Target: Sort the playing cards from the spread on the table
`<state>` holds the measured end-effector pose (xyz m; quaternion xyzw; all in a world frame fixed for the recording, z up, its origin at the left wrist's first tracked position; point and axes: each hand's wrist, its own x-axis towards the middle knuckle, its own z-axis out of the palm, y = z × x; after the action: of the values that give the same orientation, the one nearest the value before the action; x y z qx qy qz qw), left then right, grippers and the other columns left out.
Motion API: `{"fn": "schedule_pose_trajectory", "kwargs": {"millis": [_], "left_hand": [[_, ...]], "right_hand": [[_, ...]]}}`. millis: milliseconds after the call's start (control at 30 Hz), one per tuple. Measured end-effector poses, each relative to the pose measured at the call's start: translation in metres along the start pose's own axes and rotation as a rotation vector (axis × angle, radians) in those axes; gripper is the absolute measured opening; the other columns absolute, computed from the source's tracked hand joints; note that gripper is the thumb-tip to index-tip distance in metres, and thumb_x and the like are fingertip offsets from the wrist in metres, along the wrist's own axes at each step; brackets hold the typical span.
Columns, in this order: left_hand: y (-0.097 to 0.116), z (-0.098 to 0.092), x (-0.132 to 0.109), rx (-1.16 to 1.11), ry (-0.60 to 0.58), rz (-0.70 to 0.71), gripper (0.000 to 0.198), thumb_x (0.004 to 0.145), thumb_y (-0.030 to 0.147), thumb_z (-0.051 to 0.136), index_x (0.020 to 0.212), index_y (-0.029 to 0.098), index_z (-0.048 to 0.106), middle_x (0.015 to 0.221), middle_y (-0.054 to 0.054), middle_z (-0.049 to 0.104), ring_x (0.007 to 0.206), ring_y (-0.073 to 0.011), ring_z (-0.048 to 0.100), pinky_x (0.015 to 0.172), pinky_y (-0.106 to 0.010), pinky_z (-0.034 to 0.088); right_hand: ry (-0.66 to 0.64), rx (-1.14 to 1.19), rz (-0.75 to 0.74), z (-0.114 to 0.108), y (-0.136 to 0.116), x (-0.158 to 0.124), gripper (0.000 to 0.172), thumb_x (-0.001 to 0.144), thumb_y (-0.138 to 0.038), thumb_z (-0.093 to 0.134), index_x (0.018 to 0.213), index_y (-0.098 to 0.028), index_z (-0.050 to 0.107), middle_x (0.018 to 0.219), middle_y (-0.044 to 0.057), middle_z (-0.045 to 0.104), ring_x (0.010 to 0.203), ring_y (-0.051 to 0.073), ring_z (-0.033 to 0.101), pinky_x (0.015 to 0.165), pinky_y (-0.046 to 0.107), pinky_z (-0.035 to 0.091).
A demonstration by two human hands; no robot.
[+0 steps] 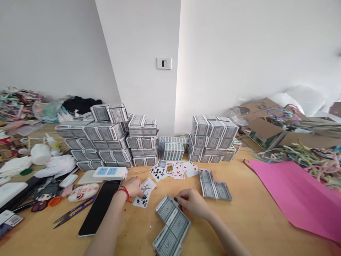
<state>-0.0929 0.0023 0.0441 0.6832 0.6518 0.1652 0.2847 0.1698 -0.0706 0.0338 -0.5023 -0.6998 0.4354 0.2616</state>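
My left hand (pixel 133 187), with a red string bracelet at the wrist, is closed on the edge of face-up playing cards (pixel 149 185), a joker and a club card among them. My right hand (pixel 191 201) has its fingers pinched together at the top edge of a stepped block of joined playing cards (pixel 174 222), grey patterned backs up. What lies right between those fingertips is partly hidden. A smaller stepped card block (pixel 210 185) lies beyond my right hand. Several loose face-up cards (pixel 176 169) are spread ahead of both hands.
Stacked card blocks (pixel 98 142) stand at the back left, with another stack (pixel 214 137) at the back right. A black phone (pixel 102 206), purple-handled snips (pixel 77 210) and a white power strip (pixel 110 172) lie left. Pink paper (pixel 295 195) and yarn (pixel 311 161) lie right.
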Motion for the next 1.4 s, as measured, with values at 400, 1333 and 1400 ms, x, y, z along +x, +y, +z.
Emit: {"fn": "schedule_pose_trajectory", "kwargs": {"millis": [400, 1333, 1400], "left_hand": [[0.051, 0.028, -0.009, -0.585, -0.319, 0.139, 0.014, 0.062, 0.029, 0.056, 0.070, 0.018, 0.057, 0.046, -0.001, 0.059, 0.038, -0.0175, 0.055, 0.034, -0.022, 0.033], [0.044, 0.084, 0.014, -0.052, 0.154, 0.506, 0.054, 0.072, 0.035, 0.054, 0.124, 0.031, 0.039, 0.132, -0.004, 0.039, 0.125, -0.0271, 0.023, 0.101, -0.045, 0.015], [0.044, 0.086, 0.014, 0.027, 0.158, 0.493, 0.058, 0.071, 0.040, 0.053, 0.126, 0.028, 0.037, 0.128, -0.007, 0.043, 0.123, -0.0288, 0.026, 0.100, -0.045, 0.018]], "right_hand": [[0.301, 0.614, 0.095, -0.003, 0.026, 0.014, 0.048, 0.064, -0.051, 0.058, 0.098, -0.017, 0.052, 0.077, 0.003, 0.061, 0.044, 0.009, 0.055, 0.036, 0.020, 0.044], [0.542, 0.673, 0.076, 0.009, 0.037, 0.022, 0.038, 0.068, -0.055, 0.048, 0.077, -0.022, 0.034, 0.037, -0.010, 0.045, 0.028, 0.011, 0.044, 0.029, 0.020, 0.035], [0.557, 0.666, 0.075, 0.009, 0.037, 0.021, 0.037, 0.068, -0.055, 0.048, 0.077, -0.022, 0.033, 0.039, -0.009, 0.048, 0.028, 0.011, 0.045, 0.029, 0.020, 0.036]]}}
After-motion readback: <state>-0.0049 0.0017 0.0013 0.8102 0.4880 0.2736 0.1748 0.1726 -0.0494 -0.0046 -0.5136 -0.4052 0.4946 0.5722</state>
